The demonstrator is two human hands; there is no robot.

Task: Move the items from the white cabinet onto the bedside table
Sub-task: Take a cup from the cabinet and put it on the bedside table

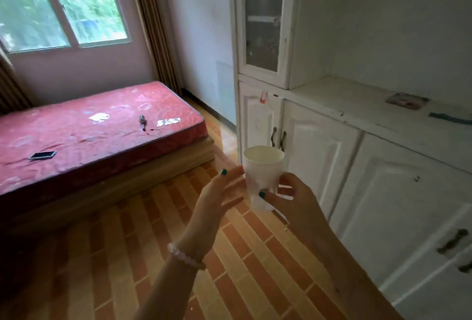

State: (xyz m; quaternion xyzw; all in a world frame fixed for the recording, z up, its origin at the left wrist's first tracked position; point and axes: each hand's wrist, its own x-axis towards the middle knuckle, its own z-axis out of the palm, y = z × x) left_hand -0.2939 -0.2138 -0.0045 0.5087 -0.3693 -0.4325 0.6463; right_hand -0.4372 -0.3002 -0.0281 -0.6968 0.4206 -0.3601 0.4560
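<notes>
While standing beside the white cabinet (pixel 332 146), lower doors shut and its ledge (pixel 344 97) just to the right, look first for the bedside table: not in view, perhaps somewhere past the red mattress (pixel 89 125) at left. Cross the brick-patterned floor (pixel 153 217) at an easy pace.

Carry the white cup (pixel 263 166) upright and level. Held in the air in front of the cabinet's lower left doors, clear of every surface, mouth up; contents impossible to tell.

Right hand (pixel 296 199): grip closed round the cup's lower half, thumb across the front, fingers behind. Hold firm there but do not squeeze; looks thin-walled and likely to buckle.

Left hand (pixel 217 197): grip wide open, fingers straight, tips at the cup's left side near the rim, touching or barely off, hard to say. Use as a steadying guard, or slide under the base. Set down well in from the table's edge.

Probably next in line, toward the right end of the ledge: a small flat card (pixel 406 100) and a blue strip (pixel 449 118). Near the mattress's front edge, a dark phone (pixel 43 155).
</notes>
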